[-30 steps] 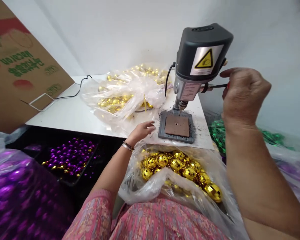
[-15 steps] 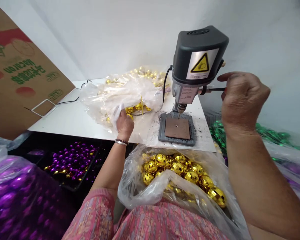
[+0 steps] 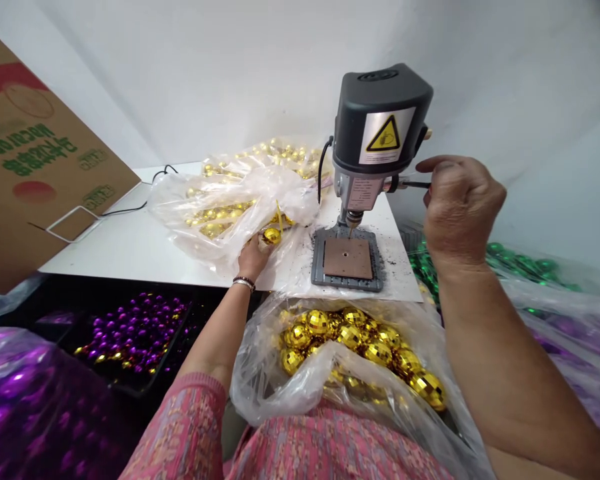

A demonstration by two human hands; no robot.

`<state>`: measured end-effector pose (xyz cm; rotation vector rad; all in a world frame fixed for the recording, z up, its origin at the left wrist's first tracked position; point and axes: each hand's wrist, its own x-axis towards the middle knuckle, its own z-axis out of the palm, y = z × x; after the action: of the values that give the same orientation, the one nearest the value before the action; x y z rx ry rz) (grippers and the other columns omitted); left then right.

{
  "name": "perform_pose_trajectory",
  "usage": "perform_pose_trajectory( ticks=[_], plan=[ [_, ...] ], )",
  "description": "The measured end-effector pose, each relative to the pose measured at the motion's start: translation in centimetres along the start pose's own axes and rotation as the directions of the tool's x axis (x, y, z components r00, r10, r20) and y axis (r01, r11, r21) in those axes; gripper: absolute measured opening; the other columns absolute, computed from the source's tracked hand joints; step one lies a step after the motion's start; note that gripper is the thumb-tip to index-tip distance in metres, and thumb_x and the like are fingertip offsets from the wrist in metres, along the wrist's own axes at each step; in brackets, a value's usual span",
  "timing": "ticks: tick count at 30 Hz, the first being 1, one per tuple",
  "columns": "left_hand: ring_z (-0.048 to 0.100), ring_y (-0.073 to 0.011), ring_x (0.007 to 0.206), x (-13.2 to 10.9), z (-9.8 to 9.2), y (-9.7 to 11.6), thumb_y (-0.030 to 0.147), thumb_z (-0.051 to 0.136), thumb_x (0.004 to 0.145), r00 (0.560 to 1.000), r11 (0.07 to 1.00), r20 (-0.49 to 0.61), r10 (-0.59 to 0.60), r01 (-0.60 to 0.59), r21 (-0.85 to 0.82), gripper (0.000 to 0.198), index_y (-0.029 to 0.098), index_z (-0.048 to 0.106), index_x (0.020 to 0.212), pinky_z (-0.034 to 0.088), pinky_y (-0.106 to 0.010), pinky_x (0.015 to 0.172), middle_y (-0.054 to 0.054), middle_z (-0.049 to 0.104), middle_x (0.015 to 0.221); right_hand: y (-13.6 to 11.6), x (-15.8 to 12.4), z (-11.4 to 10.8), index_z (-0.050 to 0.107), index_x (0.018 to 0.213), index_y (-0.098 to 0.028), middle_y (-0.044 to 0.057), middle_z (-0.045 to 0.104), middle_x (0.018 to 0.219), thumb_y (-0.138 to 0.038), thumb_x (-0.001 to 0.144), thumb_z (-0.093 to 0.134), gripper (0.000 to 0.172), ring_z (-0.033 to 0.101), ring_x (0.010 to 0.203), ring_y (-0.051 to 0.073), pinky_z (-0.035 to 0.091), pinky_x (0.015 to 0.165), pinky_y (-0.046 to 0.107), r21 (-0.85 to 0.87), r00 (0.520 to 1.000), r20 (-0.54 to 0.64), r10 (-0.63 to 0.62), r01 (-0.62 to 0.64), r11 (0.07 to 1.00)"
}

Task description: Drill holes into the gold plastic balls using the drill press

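Between the fingers of my left hand (image 3: pixel 253 258) is a shiny gold ball (image 3: pixel 271 236), at the mouth of a clear plastic bag (image 3: pixel 230 227) of gold balls. My right hand (image 3: pixel 461 208) is closed around the feed lever (image 3: pixel 416 185) at the side of a small bench drill press (image 3: pixel 380 127). Its drill bit (image 3: pixel 351 233) hangs above a brown square plate (image 3: pixel 347 265) with a hole in it, on the grey base. No ball lies on that plate.
Faceted gold balls (image 3: pixel 350 335) fill an open plastic bag (image 3: pixel 260 393) at my lap. A cardboard box (image 3: pixel 40 173) stands left on the white table (image 3: pixel 100 250). Purple beads (image 3: pixel 135 327) lie in a black tray below; green beads (image 3: pixel 530 263) are at right.
My left hand has shifted slightly out of the bag's mouth, and a gold ball now shows in its fingers. My right hand stays on the lever. The whole view has shifted slightly.
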<state>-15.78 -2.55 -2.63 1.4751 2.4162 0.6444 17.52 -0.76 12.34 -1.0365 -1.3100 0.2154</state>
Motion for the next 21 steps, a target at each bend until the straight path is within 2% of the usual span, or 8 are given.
perform_pose_trajectory(
  ticks=[5,8,11,14,16,18,20,21],
  plan=[
    [0.060,-0.0300,0.129,1.0,0.0,1.6,0.038,0.066,0.087,0.997,0.997,0.023,0.073,-0.073,0.007,0.065,0.017,0.050,0.147,0.046,-0.036,0.104,-0.017,0.064,0.140,0.1,-0.2,-0.1,0.077,0.087,-0.013,-0.002,0.043,0.054,-0.033,0.084,0.044,0.039,0.047,0.059,0.009,0.042,0.069,0.030,0.011,1.000,0.002,0.018,-0.018,1.000],
    [0.062,-0.0340,0.126,1.3,-0.4,2.7,0.035,0.065,0.086,0.996,0.991,0.055,0.074,-0.080,0.108,0.054,0.018,0.058,0.138,0.048,-0.041,0.101,-0.019,0.067,0.134,0.1,-0.3,-0.1,0.077,0.087,-0.012,-0.003,0.041,0.054,-0.034,0.084,0.044,0.040,0.045,0.058,0.009,0.042,0.070,0.030,0.018,1.000,0.002,0.014,-0.014,1.000],
    [0.061,-0.0396,0.125,1.1,-1.1,3.4,0.030,0.069,0.082,0.996,0.967,0.069,0.055,-0.070,0.243,0.049,0.013,0.063,0.128,0.049,-0.046,0.100,-0.024,0.066,0.132,0.1,-0.4,-0.1,0.076,0.087,-0.012,-0.003,0.040,0.054,-0.036,0.085,0.045,0.040,0.044,0.057,0.008,0.041,0.069,0.030,0.025,1.000,0.004,0.014,-0.014,1.000],
    [0.061,-0.0403,0.124,0.3,-2.4,4.0,0.021,0.069,0.078,0.991,0.962,0.092,0.095,-0.115,0.247,0.048,0.010,0.064,0.125,0.049,-0.047,0.101,-0.025,0.067,0.128,0.1,-0.5,-0.1,0.076,0.087,-0.011,-0.003,0.041,0.054,-0.036,0.086,0.045,0.039,0.043,0.056,0.008,0.039,0.066,0.028,0.035,1.000,0.004,0.019,-0.020,0.999],
    [0.063,-0.0364,0.120,-0.7,-3.4,4.4,0.022,0.070,0.077,0.979,0.981,0.111,0.171,-0.180,0.077,0.054,0.012,0.062,0.130,0.050,-0.045,0.101,-0.020,0.069,0.124,0.0,-0.5,-0.1,0.075,0.087,-0.011,-0.003,0.042,0.054,-0.035,0.086,0.045,0.039,0.044,0.056,0.008,0.039,0.064,0.027,0.036,0.999,0.016,0.027,-0.028,0.999],
    [0.067,-0.0292,0.111,-1.8,-4.2,5.1,0.028,0.069,0.079,0.953,0.941,0.185,0.239,-0.181,-0.286,0.061,0.017,0.058,0.137,0.053,-0.042,0.099,-0.013,0.071,0.121,-0.1,-0.5,-0.2,0.075,0.086,-0.012,-0.003,0.042,0.054,-0.032,0.086,0.045,0.036,0.045,0.057,0.008,0.041,0.064,0.026,0.031,1.000,0.024,0.021,-0.021,0.999],
    [0.071,-0.0224,0.099,-3.0,-4.6,5.9,0.033,0.067,0.081,0.904,0.748,0.310,0.296,-0.018,-0.663,0.058,0.021,0.057,0.137,0.057,-0.041,0.096,-0.009,0.072,0.117,-0.2,-0.3,-0.2,0.073,0.082,-0.013,-0.003,0.042,0.054,-0.028,0.088,0.045,0.032,0.046,0.058,0.008,0.043,0.068,0.026,0.014,1.000,0.026,0.000,-0.001,1.000],
    [0.072,-0.0204,0.093,-3.5,-4.6,6.4,0.032,0.068,0.080,0.876,0.625,0.368,0.311,0.104,-0.774,0.053,0.021,0.059,0.131,0.058,-0.041,0.095,-0.009,0.072,0.114,-0.2,0.0,-0.3,0.071,0.080,-0.014,-0.003,0.043,0.055,-0.025,0.089,0.045,0.030,0.046,0.058,0.008,0.044,0.069,0.025,-0.003,1.000,0.029,-0.009,0.009,1.000]
  ],
)
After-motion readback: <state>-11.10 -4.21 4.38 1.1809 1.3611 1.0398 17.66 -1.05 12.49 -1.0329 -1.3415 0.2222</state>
